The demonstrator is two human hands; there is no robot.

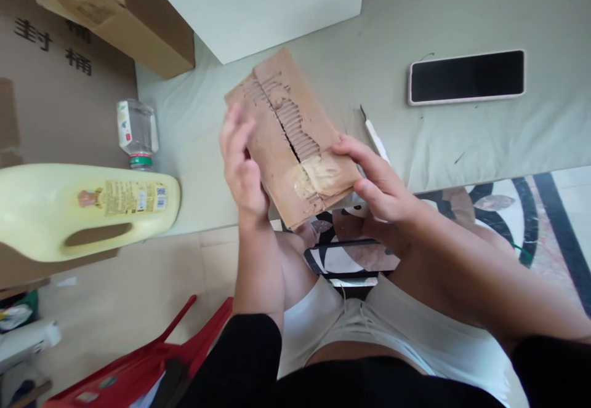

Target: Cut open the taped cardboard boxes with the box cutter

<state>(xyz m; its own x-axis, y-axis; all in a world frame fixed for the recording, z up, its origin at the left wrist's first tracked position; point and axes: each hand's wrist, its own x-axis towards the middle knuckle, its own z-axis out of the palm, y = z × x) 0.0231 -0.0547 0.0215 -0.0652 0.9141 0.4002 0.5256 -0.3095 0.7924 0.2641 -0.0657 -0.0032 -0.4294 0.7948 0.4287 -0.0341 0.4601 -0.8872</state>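
A small flat cardboard box (272, 131) is tilted in front of me, with a dark slit along its middle seam. Beside the slit the paper is torn away and the corrugated ridges show; a strip of clear tape is near the lower end. My right hand (376, 180) grips the lower right corner, thumb and fingers on either side. At the left edge is my left hand (242, 159), slightly blurred, its fingers apart; whether it touches the cardboard I cannot make out. A white craft knife (376, 140) with a dark blade lies on the cloth just behind my right hand.
On the cloth-covered table (484, 137) lies a phone (467, 77) at the right. A pale yellow jug (92, 208), a clear bottle (137, 131) and a long carton (133, 20) are at the left. A white box (277, 2) stands behind, a red stool (152, 352) lower left.
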